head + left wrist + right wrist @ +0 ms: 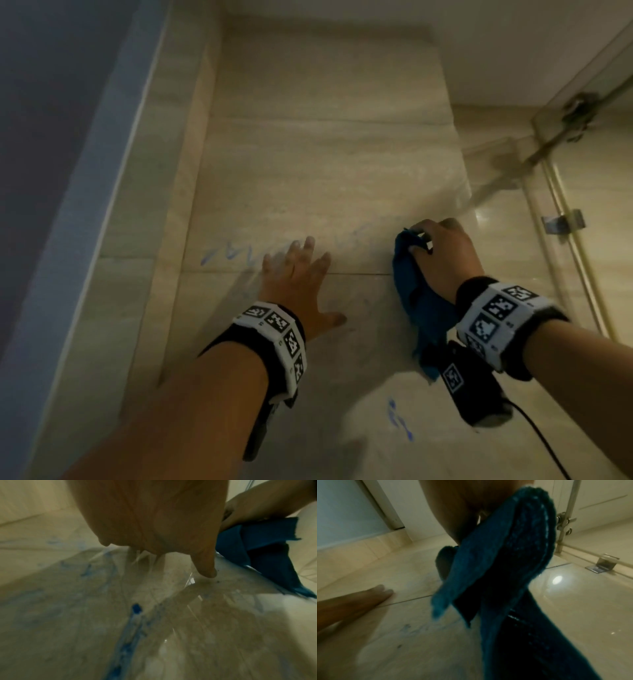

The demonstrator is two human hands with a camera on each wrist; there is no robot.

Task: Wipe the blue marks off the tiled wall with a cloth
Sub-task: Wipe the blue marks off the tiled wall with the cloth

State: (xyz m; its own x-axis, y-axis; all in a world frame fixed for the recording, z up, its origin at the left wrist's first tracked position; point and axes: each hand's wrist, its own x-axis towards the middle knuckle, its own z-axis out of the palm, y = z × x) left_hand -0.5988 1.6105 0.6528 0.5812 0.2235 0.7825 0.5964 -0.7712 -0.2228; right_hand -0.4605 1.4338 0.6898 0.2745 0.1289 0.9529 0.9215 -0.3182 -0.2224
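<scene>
Right hand [442, 253] bunches the cloth [416, 298] against the wall [325, 154]. The marks [239, 253] run sideways to its left, partly beneath the flat, open left hand [296, 274]; another streak [399, 419] lies nearer.

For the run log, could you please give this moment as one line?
left hand flat on wall | right hand grips cloth | blue marks remain
</scene>
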